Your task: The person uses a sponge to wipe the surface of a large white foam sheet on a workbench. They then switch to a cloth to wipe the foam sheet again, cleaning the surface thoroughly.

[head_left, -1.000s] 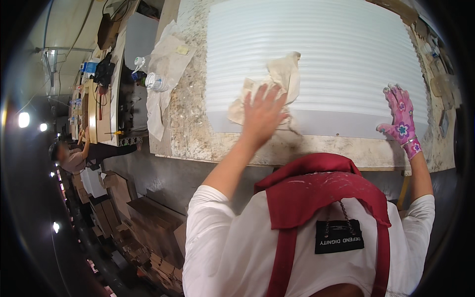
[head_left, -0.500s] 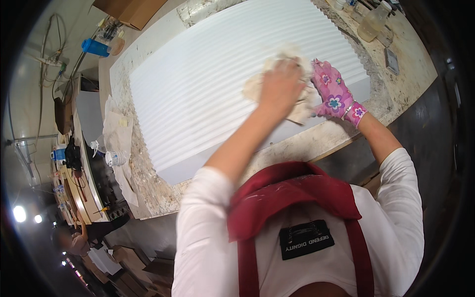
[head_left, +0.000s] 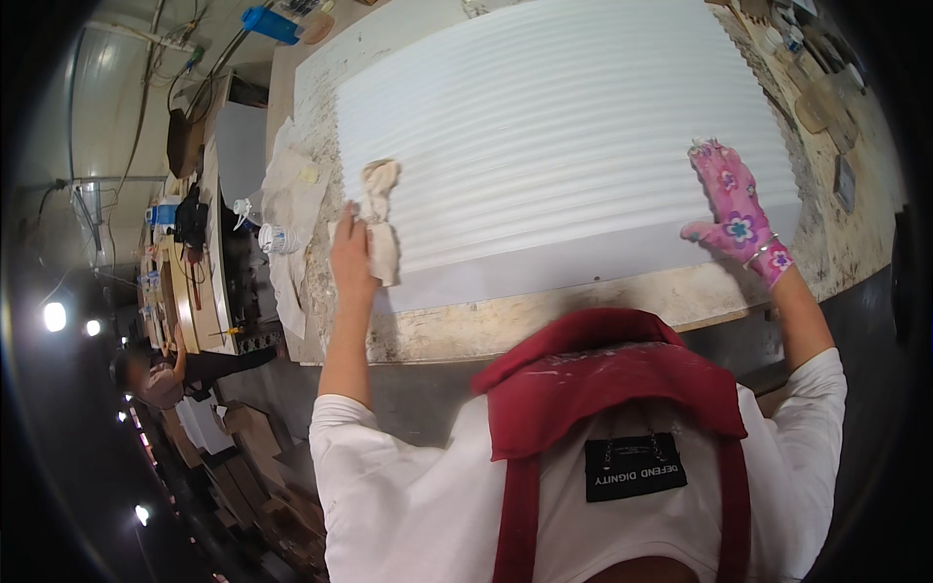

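A large white ridged panel lies on the worktable, with a smooth flat strip along its near side. At the panel's left edge, my bare left hand has hold of a crumpled cream cloth; the cloth bunches on the thumb side, and part of the grip is hidden. On the panel's right part rests my right hand, in a pink flowered glove, palm down with the thumb spread from the fingers. Nothing shows in it, and a thin band circles its wrist.
The stained worktable borders the panel. White bottles stand by a pale sheet at left; a blue cup is at the far left. A flat grey object and containers line the right. Another person is at lower left.
My left hand has swept the cloth left, from beside my right hand to the panel's left edge. My right hand stays flat on the panel's right part. The whole view has shifted.
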Demonstrator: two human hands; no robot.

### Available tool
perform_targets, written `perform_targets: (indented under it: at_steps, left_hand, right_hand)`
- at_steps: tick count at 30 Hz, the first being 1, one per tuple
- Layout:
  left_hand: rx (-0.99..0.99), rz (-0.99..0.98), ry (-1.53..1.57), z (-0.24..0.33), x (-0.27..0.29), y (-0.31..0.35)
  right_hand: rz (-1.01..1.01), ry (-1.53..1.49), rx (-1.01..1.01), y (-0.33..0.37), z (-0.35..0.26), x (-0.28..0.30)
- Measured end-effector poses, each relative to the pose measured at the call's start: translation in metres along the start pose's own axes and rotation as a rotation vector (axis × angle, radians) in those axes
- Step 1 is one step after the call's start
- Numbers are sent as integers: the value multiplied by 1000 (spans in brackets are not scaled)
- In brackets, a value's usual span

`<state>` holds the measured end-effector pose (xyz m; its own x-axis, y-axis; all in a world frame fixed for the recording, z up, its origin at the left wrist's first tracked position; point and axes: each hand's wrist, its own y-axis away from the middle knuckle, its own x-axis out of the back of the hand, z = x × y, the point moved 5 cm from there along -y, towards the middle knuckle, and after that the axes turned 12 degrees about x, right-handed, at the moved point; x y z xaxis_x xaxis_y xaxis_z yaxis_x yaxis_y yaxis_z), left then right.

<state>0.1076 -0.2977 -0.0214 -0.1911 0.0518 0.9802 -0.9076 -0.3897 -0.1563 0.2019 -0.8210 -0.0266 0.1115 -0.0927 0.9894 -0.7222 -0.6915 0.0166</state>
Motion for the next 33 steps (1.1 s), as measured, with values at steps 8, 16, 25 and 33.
perform_targets:
  at_steps: [8, 16, 25, 33]
  left_hand:
    - [-419, -73, 559, 222, -16, 6]
    - [-121, 45, 228, 73, -34, -9]
    - [-85, 216, 401, 78, 20, 11]
    - [287, 254, 340, -96, -40, 57]
  right_hand:
    - [252, 193, 26, -43, 84, -15]
    - [158, 62, -185, -36, 54, -7]
    - [190, 61, -142, -42, 50, -5]
    - [262, 99, -26, -43, 55, -7]
